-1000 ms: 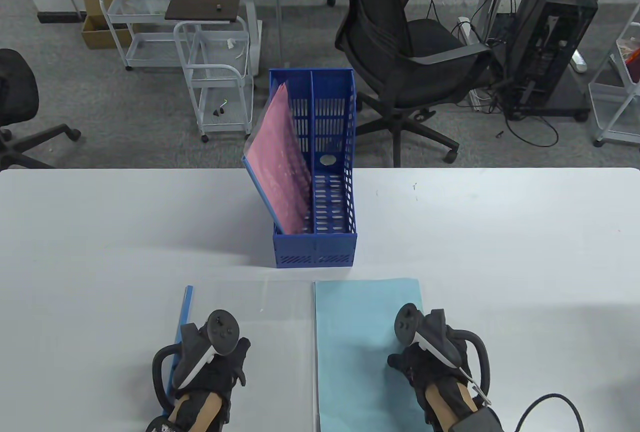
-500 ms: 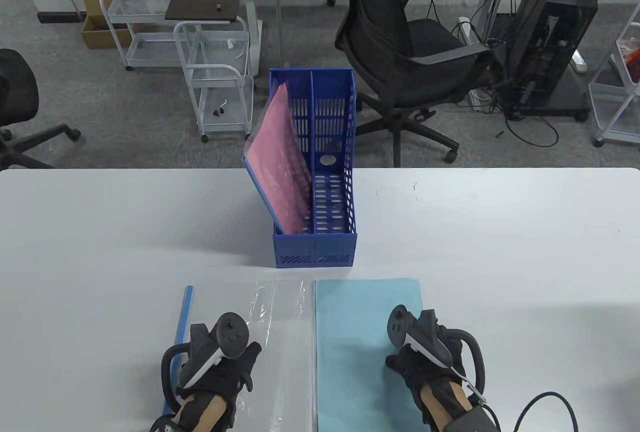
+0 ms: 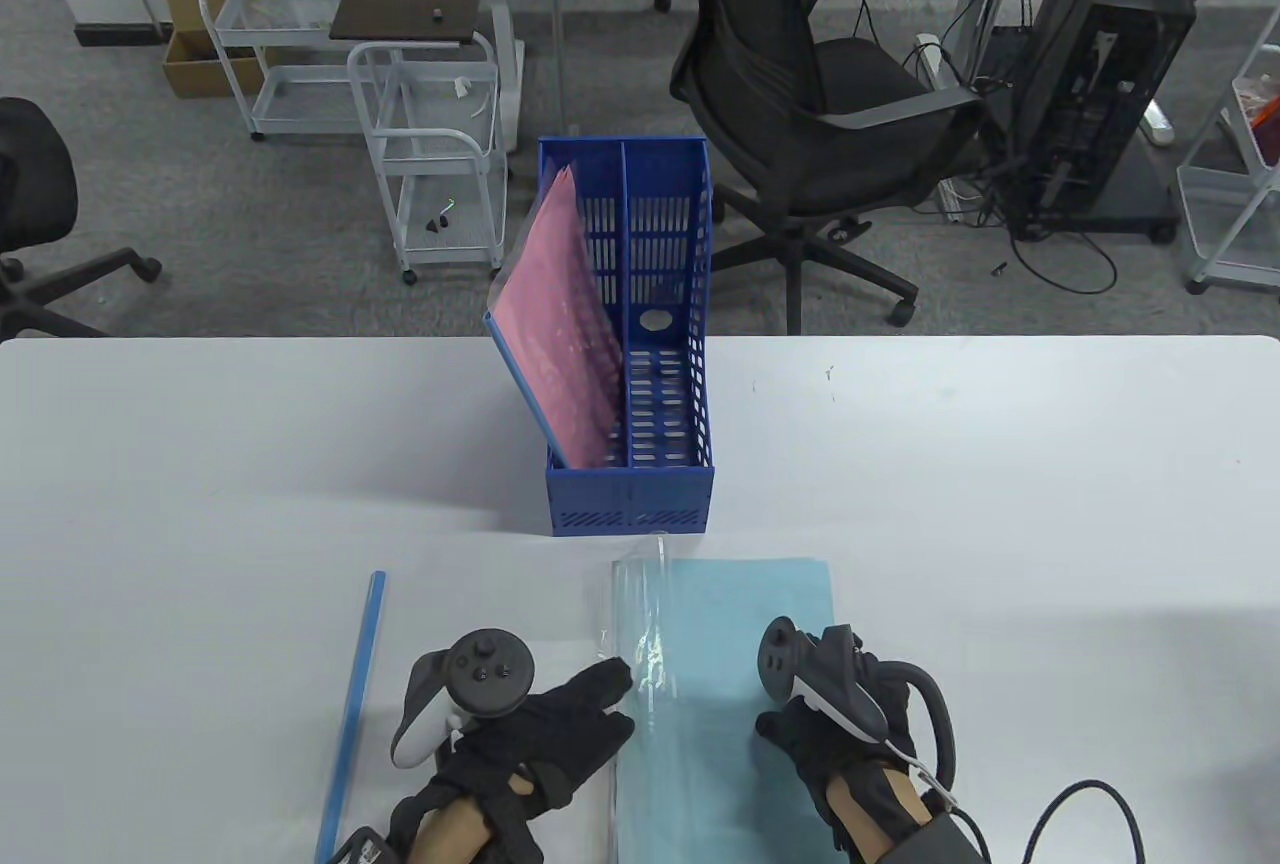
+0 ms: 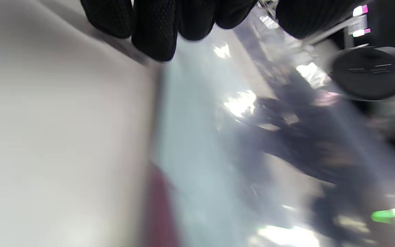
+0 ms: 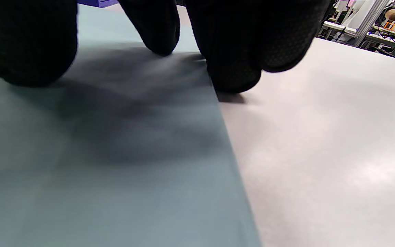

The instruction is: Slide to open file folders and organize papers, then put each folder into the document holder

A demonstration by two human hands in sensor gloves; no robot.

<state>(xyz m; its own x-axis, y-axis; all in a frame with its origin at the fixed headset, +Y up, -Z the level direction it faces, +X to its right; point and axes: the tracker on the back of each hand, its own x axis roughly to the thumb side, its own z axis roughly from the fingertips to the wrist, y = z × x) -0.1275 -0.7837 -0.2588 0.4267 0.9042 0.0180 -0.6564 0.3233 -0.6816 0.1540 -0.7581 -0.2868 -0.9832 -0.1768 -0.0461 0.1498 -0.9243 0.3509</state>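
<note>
A light blue paper (image 3: 740,604) lies on the table at the front, just before the blue document holder (image 3: 630,499). My left hand (image 3: 560,724) holds the folder's clear cover (image 3: 640,634) by its edge, raised and curling over the paper's left side. In the left wrist view the cover (image 4: 252,120) passes between my fingers (image 4: 153,34) and thumb. My right hand (image 3: 800,734) rests on the paper; its fingertips (image 5: 231,51) press near the paper's (image 5: 98,154) right edge. The blue slide bar (image 3: 352,704) lies loose to the left. A pink folder (image 3: 560,344) leans in the holder's left compartment.
The holder's right compartment holds nothing. The white table (image 3: 1000,504) stretches bare on both sides. A black cable (image 3: 1090,804) loops at the front right corner. An office chair (image 3: 800,84) and wire carts (image 3: 430,154) stand past the far edge.
My left hand moved right, away from the slide bar, and swung the clear cover up from flat on the table over the blue paper. My right hand edged slightly left.
</note>
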